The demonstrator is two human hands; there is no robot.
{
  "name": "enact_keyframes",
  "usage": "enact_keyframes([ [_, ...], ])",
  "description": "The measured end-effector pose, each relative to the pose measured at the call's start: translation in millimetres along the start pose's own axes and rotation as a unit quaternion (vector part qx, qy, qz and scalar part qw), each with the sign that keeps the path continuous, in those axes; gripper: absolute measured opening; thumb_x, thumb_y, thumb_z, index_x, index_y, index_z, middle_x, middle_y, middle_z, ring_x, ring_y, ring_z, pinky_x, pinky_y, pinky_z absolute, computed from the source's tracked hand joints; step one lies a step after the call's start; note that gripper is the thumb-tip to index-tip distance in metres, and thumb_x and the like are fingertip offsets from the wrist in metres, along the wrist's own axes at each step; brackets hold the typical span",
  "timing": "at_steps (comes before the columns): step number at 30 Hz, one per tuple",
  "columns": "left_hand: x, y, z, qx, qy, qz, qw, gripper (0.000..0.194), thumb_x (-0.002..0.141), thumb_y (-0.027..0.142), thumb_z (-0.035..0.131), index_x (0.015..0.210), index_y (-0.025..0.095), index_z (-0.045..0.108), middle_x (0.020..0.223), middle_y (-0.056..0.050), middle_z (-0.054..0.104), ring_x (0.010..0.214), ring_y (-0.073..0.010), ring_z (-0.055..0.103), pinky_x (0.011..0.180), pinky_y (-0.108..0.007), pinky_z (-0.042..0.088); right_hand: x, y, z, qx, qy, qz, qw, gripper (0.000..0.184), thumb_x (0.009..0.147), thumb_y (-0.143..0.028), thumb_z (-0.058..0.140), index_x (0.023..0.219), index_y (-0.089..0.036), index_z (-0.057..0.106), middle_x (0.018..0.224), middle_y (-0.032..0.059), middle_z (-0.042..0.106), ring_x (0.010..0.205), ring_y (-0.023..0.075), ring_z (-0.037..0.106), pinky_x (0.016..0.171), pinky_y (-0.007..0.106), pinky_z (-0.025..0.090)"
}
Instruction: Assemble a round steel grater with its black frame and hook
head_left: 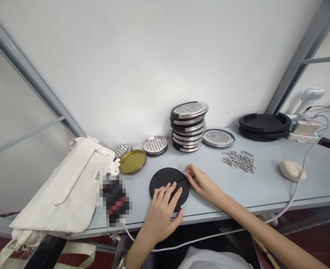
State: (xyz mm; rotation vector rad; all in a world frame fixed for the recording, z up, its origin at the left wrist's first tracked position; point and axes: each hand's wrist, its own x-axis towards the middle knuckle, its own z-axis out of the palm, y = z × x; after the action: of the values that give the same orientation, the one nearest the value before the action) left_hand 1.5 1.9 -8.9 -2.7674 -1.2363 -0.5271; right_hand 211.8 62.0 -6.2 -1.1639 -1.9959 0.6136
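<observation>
My left hand (162, 213) lies flat with spread fingers on a round black disc (161, 178), pressing it to the grey desktop (237, 190). A thin metal band shows along the disc's right rim. My right hand (202, 183) pinches a small metal hook (187, 173) at the disc's upper right edge. A pile of similar metal hooks (238, 161) lies to the right of my right hand. Behind the disc stands a tall stack of round steel graters with black backs (187, 127). A single grater (218, 138) lies beside it.
Further back are a shorter grater stack (155, 145), a gold-coloured lid stack (132, 162) and black plastic discs (265, 126). A white cloth bag (67, 186) and a pixelated object (115, 200) sit left. A beige oval object (292, 170) and a white cable (302, 175) lie right.
</observation>
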Motion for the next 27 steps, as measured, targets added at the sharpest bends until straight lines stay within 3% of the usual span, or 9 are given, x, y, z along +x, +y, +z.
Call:
enact_keyframes([
  [4, -1.0, -0.3, 0.3, 0.003, -0.004, 0.003, 1.000, 0.056, 0.091, 0.026, 0.049, 0.144, 0.018, 0.036, 0.148, -0.009, 0.037, 0.135, -0.0275, 0.034, 0.108, -0.046, 0.032, 0.2, -0.5, -0.8, -0.004, 0.007, -0.010, 1.000, 0.010, 0.097, -0.024, 0.035, 0.089, -0.023, 0.041, 0.083, 0.0029, 0.055, 0.074, 0.0185, 0.055, 0.068, 0.030, 0.044],
  [27, -0.2, -0.2, 0.3, 0.001, -0.002, 0.003, 1.000, 0.056, 0.090, 0.026, 0.049, 0.144, 0.018, 0.037, 0.148, -0.009, 0.037, 0.134, -0.0279, 0.036, 0.107, -0.046, 0.033, 1.4, 5.1, -0.7, -0.026, 0.033, -0.050, 0.998, 0.012, 0.095, -0.017, 0.043, 0.091, -0.021, 0.053, 0.092, 0.0076, 0.058, 0.092, 0.0232, 0.053, 0.084, 0.041, 0.046],
])
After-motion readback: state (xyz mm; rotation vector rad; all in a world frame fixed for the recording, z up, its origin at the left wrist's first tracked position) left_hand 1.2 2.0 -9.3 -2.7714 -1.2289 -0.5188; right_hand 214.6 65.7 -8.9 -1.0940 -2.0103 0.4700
